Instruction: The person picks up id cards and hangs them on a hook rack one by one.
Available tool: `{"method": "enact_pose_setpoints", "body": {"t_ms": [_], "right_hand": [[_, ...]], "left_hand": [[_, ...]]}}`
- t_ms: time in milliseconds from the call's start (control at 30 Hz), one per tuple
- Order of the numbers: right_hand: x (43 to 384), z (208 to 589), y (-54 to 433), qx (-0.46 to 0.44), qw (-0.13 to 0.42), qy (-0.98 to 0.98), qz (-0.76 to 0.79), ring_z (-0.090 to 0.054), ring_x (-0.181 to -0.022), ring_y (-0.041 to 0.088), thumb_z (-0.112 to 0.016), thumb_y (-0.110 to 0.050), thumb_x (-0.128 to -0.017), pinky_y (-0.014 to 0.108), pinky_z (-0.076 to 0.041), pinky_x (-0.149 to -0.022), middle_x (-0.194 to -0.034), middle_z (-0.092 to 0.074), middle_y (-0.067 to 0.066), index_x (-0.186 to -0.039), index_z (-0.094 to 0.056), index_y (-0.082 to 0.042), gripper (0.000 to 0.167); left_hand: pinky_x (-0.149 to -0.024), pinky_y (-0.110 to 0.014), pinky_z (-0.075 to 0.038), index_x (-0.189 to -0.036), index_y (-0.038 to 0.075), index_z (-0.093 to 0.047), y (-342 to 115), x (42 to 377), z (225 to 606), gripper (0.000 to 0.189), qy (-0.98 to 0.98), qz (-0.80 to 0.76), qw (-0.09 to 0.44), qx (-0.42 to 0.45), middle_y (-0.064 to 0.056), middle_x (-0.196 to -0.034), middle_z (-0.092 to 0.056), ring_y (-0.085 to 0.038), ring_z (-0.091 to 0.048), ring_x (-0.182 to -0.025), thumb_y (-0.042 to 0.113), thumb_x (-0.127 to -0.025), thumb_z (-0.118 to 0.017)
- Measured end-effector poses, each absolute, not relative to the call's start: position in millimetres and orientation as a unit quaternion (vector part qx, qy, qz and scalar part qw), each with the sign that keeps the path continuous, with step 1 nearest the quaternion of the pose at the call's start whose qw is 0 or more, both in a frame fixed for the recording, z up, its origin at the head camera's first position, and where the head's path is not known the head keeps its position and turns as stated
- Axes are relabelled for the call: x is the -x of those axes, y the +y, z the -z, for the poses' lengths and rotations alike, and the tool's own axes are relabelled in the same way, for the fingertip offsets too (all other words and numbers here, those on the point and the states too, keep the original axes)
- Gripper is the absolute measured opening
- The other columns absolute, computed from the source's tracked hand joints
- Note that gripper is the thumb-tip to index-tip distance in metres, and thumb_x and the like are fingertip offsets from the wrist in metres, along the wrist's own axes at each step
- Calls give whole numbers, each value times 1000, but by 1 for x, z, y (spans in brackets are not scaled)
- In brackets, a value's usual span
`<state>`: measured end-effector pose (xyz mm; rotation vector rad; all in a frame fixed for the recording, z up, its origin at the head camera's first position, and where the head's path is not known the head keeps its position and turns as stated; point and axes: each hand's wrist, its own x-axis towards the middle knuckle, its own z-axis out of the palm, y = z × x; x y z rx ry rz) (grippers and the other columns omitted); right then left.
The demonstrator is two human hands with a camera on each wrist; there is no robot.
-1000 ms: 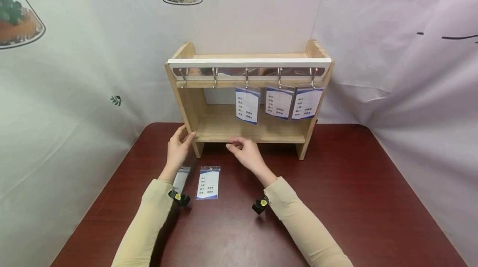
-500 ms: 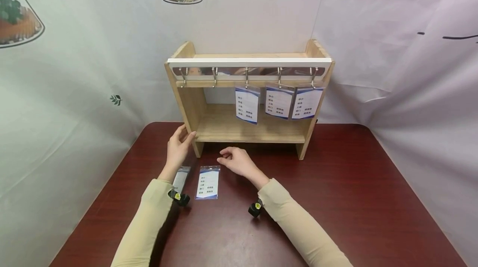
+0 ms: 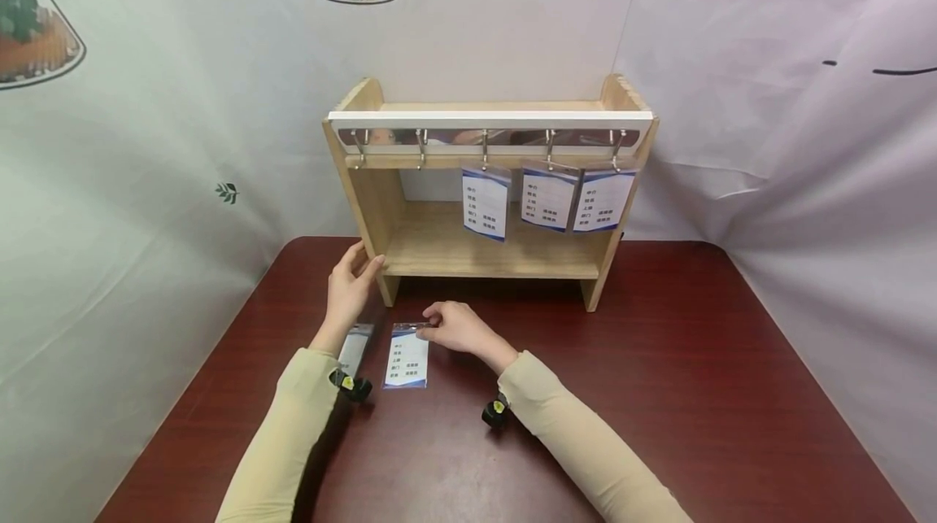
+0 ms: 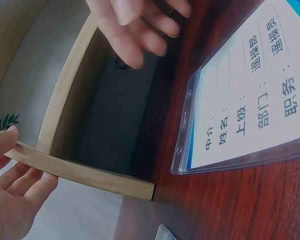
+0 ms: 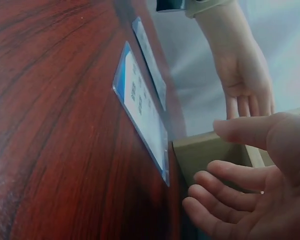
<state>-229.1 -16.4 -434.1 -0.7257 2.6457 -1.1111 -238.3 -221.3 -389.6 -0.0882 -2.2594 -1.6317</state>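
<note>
My left hand point(image 3: 348, 289) grips the left side panel of the wooden shelf point(image 3: 490, 264); in the left wrist view its thumb and fingers point(image 4: 37, 192) lie on either side of the panel's edge. My right hand point(image 3: 463, 328) is just over the top end of a badge holder point(image 3: 407, 360) lying on the table. Its fingers are loosely bent, with nothing between them in the right wrist view. That badge point(image 5: 142, 107) has a white card with blue corners in a clear sleeve. A second badge point(image 3: 355, 350) lies to its left, partly hidden by my left wrist.
A white rail point(image 3: 489, 118) with several metal hooks runs across the shelf's upper front. Three badges hang at its right half, among them the middle one point(image 3: 549, 199). The dark red table point(image 3: 695, 393) extends to the right. A white fabric backdrop point(image 3: 220, 100) stands behind.
My right hand has come down and left from the shelf's lower front edge to the top of the lying badge. My left hand has stayed on the side panel.
</note>
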Motion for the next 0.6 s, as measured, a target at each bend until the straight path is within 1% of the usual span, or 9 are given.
{"method": "enact_pose_setpoints", "body": {"t_ms": [100,200,400,600], "right_hand": [[229,435,-19,247,109,894,359,-65,-97,17,-76,-26,-89,27,-53,-83,-106,-73,8,-121,-70,-2,41],[230,436,-21,253,120,895,346,-65,-100,16,-77,-27,-89,26,-53,-85,-108,-72,9,-123,-69,-3,42],[229,442,-24,276,119,901,314,-62,-101,18,-79,-26,-87,28,-52,-89,-110,-70,9,-123,-69,-1,45],[227,446,-28,290,105,907,287,-58,-101,19,-83,-24,-83,26,-49,-90,-109,-68,10,-119,-70,0,45]], "left_hand": [[-100,-38,-52,-143,-7,-50,-221,237,388,48,-795,580,173,31,-30,-137,-56,-38,-57,-126,9,-100,-64],[-100,-41,-51,-142,-6,-50,-222,238,389,48,-792,584,174,31,-29,-137,-57,-37,-57,-127,9,-99,-65],[-103,-46,-49,-142,-6,-50,-223,239,390,48,-793,582,175,31,-29,-137,-56,-38,-55,-128,9,-99,-65],[-100,-41,-52,-142,-6,-51,-223,241,391,47,-790,587,174,34,-29,-136,-57,-38,-56,-127,9,-99,-65]]}}
